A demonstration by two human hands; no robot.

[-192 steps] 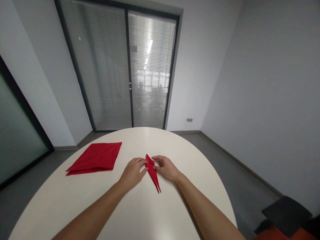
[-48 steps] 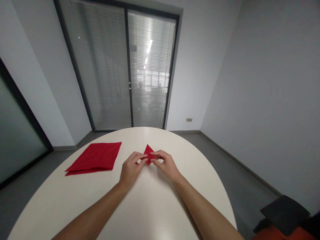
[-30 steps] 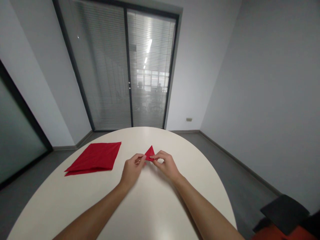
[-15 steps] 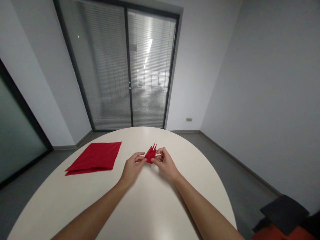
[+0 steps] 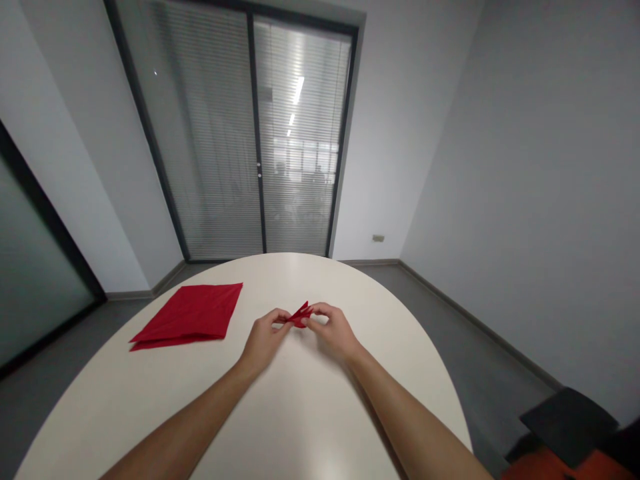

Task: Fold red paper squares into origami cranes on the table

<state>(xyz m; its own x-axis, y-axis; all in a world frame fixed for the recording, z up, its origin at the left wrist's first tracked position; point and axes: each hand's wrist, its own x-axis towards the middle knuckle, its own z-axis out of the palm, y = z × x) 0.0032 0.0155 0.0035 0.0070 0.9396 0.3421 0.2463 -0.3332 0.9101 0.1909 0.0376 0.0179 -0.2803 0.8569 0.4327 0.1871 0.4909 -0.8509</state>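
Observation:
Between my hands is a small folded red piece [image 5: 300, 315], paper or cloth, with a pointed tip sticking up. My left hand [image 5: 267, 337] pinches its left side between thumb and fingers. On the other side, my right hand [image 5: 336, 330] grips the right part, the thumb at the front and the fingers behind. Parts of the piece are hidden by my fingertips. To the left, a larger folded red sheet [image 5: 193, 312] lies flat, its layers slightly apart along the near edge.
A round white table [image 5: 280, 400] lies under my arms. Beyond it stands a glass partition with blinds [image 5: 215, 147]. A black and orange chair [image 5: 567, 427] is at the lower right, near the grey wall [image 5: 540, 200].
The upright points of the small red piece have tipped down, so it looks lower and flatter. My right fingers have closed in over its top. The large red sheet stays put.

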